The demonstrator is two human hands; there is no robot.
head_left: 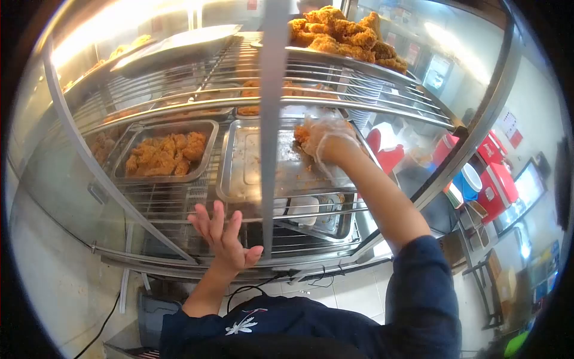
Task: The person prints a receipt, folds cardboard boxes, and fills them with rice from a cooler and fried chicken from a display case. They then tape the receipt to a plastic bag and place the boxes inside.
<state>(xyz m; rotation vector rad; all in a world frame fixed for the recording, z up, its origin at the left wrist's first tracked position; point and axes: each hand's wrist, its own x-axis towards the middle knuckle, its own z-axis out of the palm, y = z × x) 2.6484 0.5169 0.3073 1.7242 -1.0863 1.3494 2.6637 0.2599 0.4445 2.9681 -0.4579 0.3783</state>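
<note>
My right hand (327, 139), in a clear plastic glove, reaches over the right end of a metal tray (242, 158) on the middle shelf of a display warmer. Its fingers are closed around a piece of fried chicken (301, 134); the glove and hand partly cover the piece. Crumbs lie scattered on the tray. My left hand (224, 236) is bare and raised in front of the shelves, fingers spread, holding nothing. Left of that tray, a deeper metal pan (206, 130) holds several pieces of fried chicken (164, 154).
A vertical metal post (272, 179) stands between my hands. On the top wire shelf (418, 99), fried chicken (347, 37) is piled high at the right. A lower tray (341, 226) sits beneath my right forearm. Stacked cups (363, 90) and red containers (499, 179) are at the right.
</note>
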